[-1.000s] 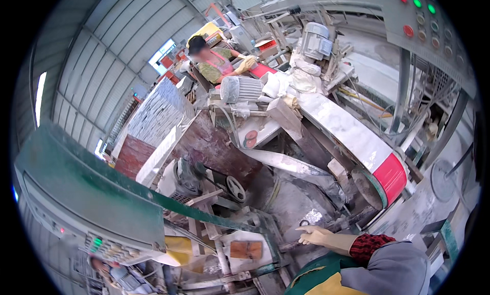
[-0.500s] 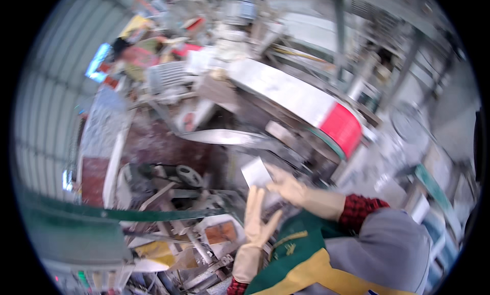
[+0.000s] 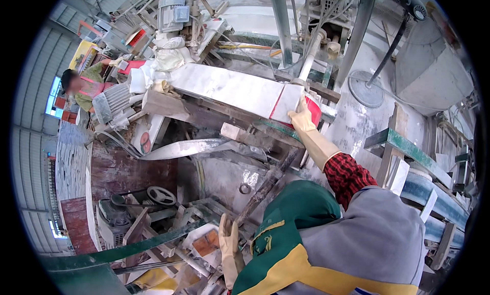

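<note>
My right hand (image 3: pixel 303 117), in a cream rubber glove, grips a white square tile (image 3: pixel 288 102) by its near right edge. The tile lies on the rounded red end of a conveyor belt (image 3: pixel 314 113). A long white strip (image 3: pixel 224 88) covers the belt beyond it, with a thin red gap between strip and tile. Low in front of me, my left hand (image 3: pixel 229 244), gloved alike, holds nothing; its fingers are stretched out, beside the green apron (image 3: pixel 291 208) I wear.
At the far left a person (image 3: pixel 84 85) in a pink apron stands by the belt's other end. A green metal bar (image 3: pixel 132 244) crosses at lower left, near a motor with a handwheel (image 3: pixel 161 195). A fan (image 3: pixel 366 88) on a round base stands right; green-painted beams (image 3: pixel 408 152) lie closer.
My right hand has reached forward and set the tile against the belt's red end. My left hand has come away from it and dropped lower. The view has shifted and sharpened.
</note>
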### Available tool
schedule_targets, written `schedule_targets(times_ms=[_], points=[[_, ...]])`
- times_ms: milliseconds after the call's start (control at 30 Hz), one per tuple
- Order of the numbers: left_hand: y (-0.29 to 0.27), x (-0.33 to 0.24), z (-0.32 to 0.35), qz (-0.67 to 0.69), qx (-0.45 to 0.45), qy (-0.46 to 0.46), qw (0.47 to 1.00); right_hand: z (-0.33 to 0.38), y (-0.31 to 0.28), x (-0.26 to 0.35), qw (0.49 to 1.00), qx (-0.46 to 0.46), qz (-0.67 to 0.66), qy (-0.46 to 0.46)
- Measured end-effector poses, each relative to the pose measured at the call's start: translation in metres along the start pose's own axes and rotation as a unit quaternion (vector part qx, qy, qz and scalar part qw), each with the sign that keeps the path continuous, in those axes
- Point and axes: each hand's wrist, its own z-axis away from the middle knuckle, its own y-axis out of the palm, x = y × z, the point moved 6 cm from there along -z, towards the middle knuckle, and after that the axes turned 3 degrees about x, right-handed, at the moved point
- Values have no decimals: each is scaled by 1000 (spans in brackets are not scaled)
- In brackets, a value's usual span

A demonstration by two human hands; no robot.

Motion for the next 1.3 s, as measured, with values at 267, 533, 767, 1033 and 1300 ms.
schedule_targets(times_ms=[267, 533, 767, 1033, 1300], points=[[-11, 29, 0, 6, -26, -38, 999, 16, -3, 34, 989, 100, 40, 106], [-2, 27, -2, 13, -22, -44, 999, 28, -17, 74, 946, 195, 210, 150], [-18, 77, -8, 91, -46, 3, 995, 17, 3, 38, 928, 180, 302, 125], [-139, 139, 61, 36, -351, 88, 931, 181, 119, 122, 842, 528, 114, -9], [-225, 156, 273, -215, -740, -25, 638, 399, 204, 109, 509, 811, 235, -168]])
